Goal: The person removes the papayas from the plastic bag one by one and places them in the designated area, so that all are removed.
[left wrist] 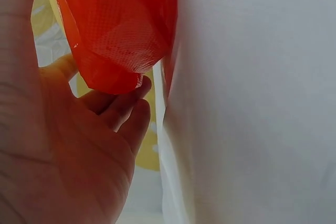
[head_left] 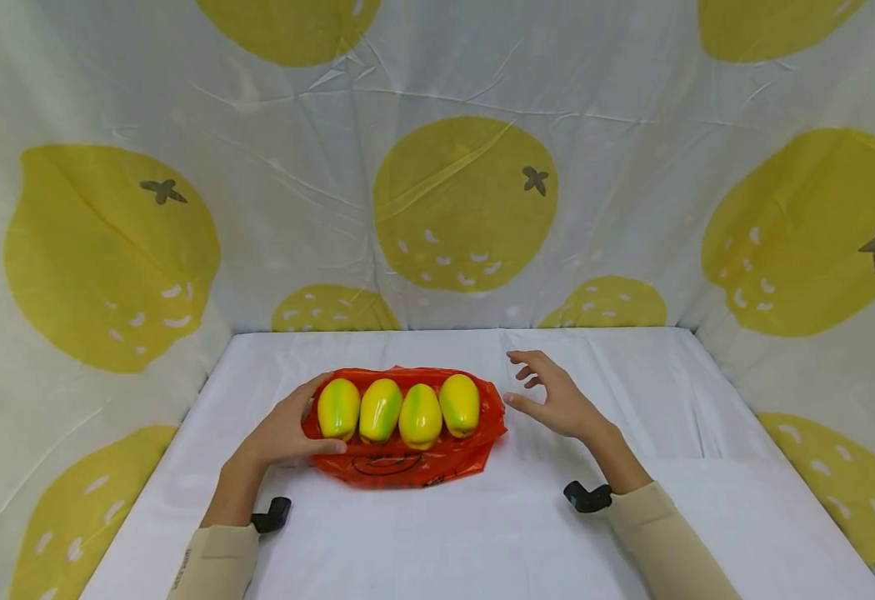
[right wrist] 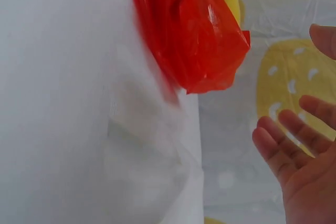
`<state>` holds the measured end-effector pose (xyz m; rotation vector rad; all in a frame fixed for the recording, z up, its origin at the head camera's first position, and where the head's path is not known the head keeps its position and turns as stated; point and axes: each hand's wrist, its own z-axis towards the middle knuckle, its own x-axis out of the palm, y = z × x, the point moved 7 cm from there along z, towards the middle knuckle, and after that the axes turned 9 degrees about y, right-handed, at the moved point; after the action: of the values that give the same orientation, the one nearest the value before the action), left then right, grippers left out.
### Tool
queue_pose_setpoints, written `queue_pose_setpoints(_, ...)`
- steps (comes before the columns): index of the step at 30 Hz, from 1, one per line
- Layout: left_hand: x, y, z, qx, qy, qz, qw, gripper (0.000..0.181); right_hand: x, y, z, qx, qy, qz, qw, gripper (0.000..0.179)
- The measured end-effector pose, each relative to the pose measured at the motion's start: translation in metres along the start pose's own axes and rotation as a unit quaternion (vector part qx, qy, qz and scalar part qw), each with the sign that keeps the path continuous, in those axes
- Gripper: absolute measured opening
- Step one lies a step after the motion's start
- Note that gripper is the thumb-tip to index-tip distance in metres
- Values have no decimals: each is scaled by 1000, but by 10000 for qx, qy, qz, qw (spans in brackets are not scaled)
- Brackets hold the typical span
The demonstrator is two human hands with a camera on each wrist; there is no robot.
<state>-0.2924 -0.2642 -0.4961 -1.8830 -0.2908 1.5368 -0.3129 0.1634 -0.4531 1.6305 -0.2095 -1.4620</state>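
Note:
Several glossy yellow-green mango-like fruits (head_left: 420, 417) sit side by side in a row on a red plastic bag (head_left: 385, 468), which lies crumpled around them with black print on its near side. My left hand (head_left: 285, 429) grips the bag's left end, thumb along the near side and fingers round the far side. In the left wrist view the fingertips are right at the red plastic. Off the bag's right end, my right hand (head_left: 553, 396) is held in the air with its fingers spread and loosely bent, holding nothing. The right wrist view shows a gap between that hand and the bag.
A white cloth (head_left: 437, 546) covers the table under the bag. Behind and at both sides hang pale curtains (head_left: 617, 192) printed with big yellow lemons. Each wrist wears a black strap mount (head_left: 587, 497), and both sleeves are beige.

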Motion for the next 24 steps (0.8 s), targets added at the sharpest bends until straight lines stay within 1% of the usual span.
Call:
queue_pose_setpoints(7,2,1,-2,-59,14,23,10000,124,12,12,7,-167,-30,145,9998,67)
queue_pose_setpoints(9,3,1,-2,-97,17,27,9999,125,15,15,9,-167,-45,229,9996,66)
queue_pose_setpoints(13,4,4,-2,-154,55,66,9998,127,21,19,12,-146,-23,211,9997,64)
queue_pose_setpoints(19,6,5,-1,-109,91,84,9999,130,30,21,17,-42,52,208,9998,60)
queue_pose_setpoints(24,7,4,0,-28,113,119,9999,129,40,20,18,160,218,274,9993,63)
